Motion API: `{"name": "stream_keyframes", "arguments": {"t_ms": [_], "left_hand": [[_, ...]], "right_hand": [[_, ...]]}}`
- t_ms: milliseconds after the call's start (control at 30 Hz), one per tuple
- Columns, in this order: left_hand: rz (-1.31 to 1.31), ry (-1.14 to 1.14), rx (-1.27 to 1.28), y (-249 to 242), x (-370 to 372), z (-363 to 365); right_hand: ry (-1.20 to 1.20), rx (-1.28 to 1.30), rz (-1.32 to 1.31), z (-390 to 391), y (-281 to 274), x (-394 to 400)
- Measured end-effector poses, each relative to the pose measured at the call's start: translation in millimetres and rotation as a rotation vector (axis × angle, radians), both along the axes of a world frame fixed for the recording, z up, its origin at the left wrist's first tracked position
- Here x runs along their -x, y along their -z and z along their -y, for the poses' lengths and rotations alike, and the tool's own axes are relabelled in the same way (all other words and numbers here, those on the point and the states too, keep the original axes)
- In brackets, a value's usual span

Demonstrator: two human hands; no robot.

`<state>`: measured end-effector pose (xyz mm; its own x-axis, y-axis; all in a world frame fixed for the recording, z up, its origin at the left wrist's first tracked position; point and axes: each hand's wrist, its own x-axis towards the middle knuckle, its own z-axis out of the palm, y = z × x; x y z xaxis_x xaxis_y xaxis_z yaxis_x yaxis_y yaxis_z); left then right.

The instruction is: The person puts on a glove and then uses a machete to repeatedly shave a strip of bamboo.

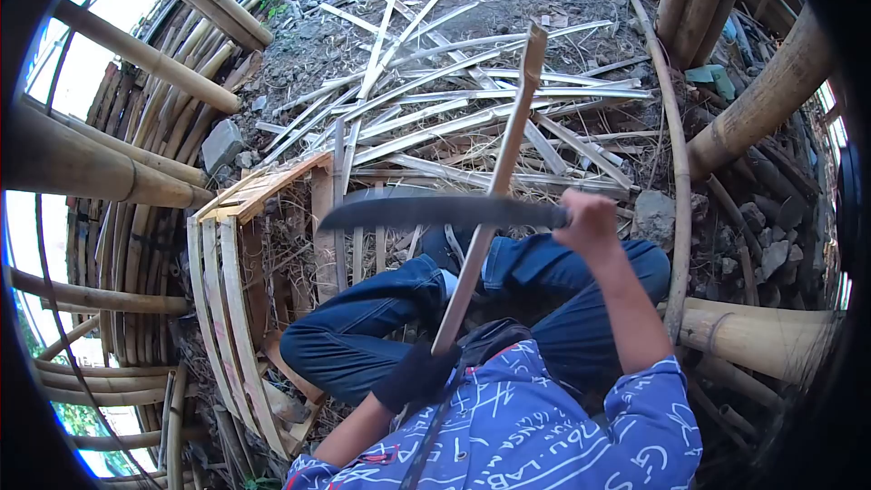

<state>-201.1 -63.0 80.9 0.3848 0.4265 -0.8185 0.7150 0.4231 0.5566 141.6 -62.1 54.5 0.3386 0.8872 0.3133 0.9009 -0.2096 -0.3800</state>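
My right hand (585,222) is wrapped round the handle of a machete (426,210). Its long dark blade points left and crosses over a bamboo strip (490,191) in this view. In a black glove, my left hand (417,379) grips the lower end of that strip, close to my waist. The strip slants up and away from me, and its far end looks rough and browner. My crossed legs in blue jeans (363,327) lie beneath the blade and the strip.
Many split bamboo strips (435,118) lie heaped on the ground ahead. A wooden crate (231,308) stands at my left. A bamboo pole (670,127) runs along my right, beside a grey rock (655,220). Thick bamboo posts (762,91) rise on both sides.
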Motion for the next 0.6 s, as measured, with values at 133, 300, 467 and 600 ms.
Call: {"name": "stream_keyframes", "arguments": {"t_ms": [133, 300, 467, 600], "left_hand": [[0.023, 0.17, -0.158, -7.1, 6.9, 8.8], [0.065, 0.246, -0.039, 1.1, 16.5, 9.2], [-0.027, 0.034, 0.102, -12.2, 30.9, 8.4], [-0.043, 0.059, 0.052, 4.5, 61.2, 14.8]], "right_hand": [[0.218, -0.016, 0.027, -10.0, -5.7, -42.3], [0.24, 0.006, 0.06, -10.9, -5.3, -55.9], [0.152, 0.036, 0.107, -19.6, 5.0, -58.8], [0.071, 0.05, 0.122, -25.1, 7.9, -49.4]]}}
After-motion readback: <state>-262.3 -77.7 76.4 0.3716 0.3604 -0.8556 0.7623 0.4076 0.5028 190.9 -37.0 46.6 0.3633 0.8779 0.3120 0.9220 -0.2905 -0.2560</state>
